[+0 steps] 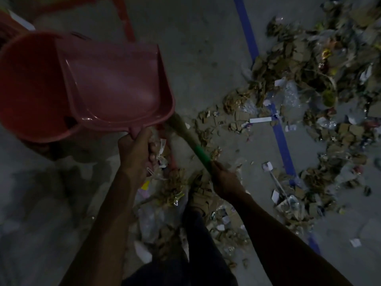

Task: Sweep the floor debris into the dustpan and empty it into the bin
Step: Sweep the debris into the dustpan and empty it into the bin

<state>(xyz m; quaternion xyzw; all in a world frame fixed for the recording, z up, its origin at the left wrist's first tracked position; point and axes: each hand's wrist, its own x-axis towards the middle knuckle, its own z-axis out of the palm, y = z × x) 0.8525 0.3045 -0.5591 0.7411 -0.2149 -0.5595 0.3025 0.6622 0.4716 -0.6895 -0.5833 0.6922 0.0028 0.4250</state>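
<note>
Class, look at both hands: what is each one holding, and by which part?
The left hand grips the pink dustpan by its handle, tipped over the red bin. The right hand grips the broom by its green stick.

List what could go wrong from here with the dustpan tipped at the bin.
1. The left hand holds the pink dustpan only by its handle, tipped into the red bin; scraps may spill past the rim.
2. The broom handle in the right hand passes under the dustpan and may knock it.

Pink dustpan (115, 83), red bin (31, 89)
</note>
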